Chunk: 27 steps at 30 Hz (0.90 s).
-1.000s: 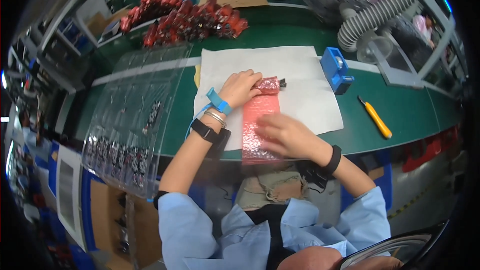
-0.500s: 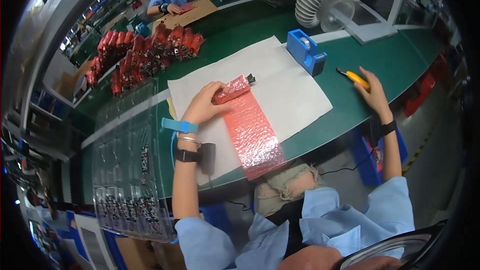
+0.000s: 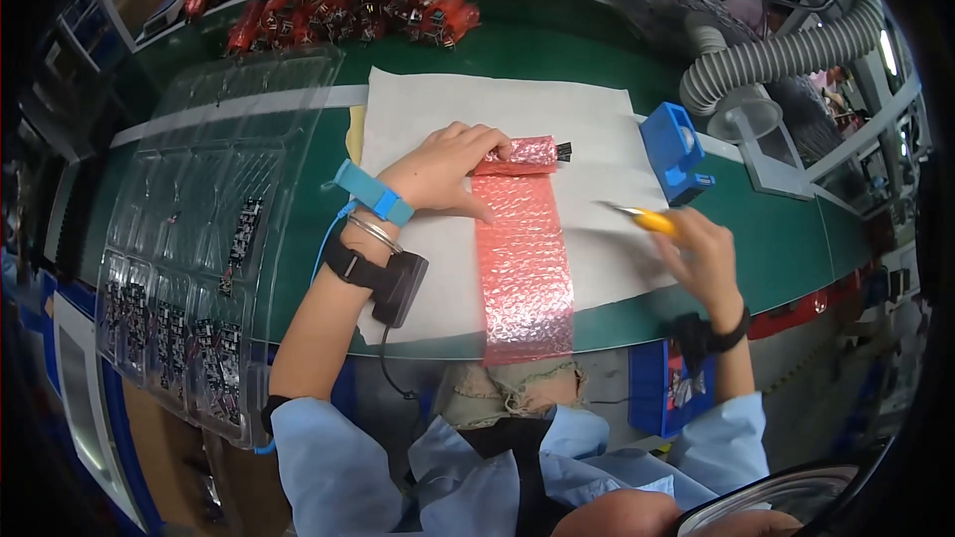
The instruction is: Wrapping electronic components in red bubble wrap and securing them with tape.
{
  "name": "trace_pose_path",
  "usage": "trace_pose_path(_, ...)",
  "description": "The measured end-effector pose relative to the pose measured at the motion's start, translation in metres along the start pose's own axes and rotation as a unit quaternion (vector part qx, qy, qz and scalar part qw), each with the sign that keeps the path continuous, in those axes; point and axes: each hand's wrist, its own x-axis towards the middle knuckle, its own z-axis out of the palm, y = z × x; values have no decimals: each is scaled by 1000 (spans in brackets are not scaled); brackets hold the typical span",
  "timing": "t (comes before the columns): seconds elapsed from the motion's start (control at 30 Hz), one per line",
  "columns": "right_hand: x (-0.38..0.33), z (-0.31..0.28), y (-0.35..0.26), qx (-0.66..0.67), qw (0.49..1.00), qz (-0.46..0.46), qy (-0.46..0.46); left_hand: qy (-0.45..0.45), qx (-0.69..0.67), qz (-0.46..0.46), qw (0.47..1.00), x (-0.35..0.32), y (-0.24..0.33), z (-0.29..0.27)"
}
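A strip of pink bubble wrap (image 3: 524, 264) lies lengthwise on white paper (image 3: 607, 169), its near end hanging past the table edge. Its far end is rolled up, with small black parts (image 3: 564, 152) poking out at the right. My left hand (image 3: 443, 167) grips the left side of that roll, fingers over the top and thumb on the strip below. To the right of the strip, my right hand (image 3: 704, 254) is closed round the yellow handle of a knife (image 3: 655, 223). The metal tip points left, above the paper and apart from the wrap.
A blue tape dispenser (image 3: 671, 154) stands at the paper's right edge. On the left lies a clear plastic tray (image 3: 149, 189) holding small circuit boards. Red-wrapped bundles (image 3: 348, 0) are heaped at the back. A ribbed grey hose (image 3: 786, 55) hangs at the far right.
My right hand has lifted the knife from the bare green table and brought it left over the paper. My left hand stays on the roll. The whole view has turned and shifted.
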Motion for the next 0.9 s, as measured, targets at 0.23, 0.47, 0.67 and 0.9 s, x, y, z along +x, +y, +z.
trace_pose_path(0.23, 84, 57, -12, -26, 979, -148, -136, 4, 6, 6, 1000, 8, 5, 1)
trace_pose_path(0.47, 106, 67, -13, -33, 962, -198, -186, -2, 20, -5, 1000, 3, -3, 12)
trace_pose_path(0.67, 102, 42, 19, -72, 953, -190, -225, -29, 81, -45, 995, 3, 6, 8)
trace_pose_path(0.9, 44, 10, 39, -124, 973, -111, -160, -44, 70, -42, 996, 9, 10, 4)
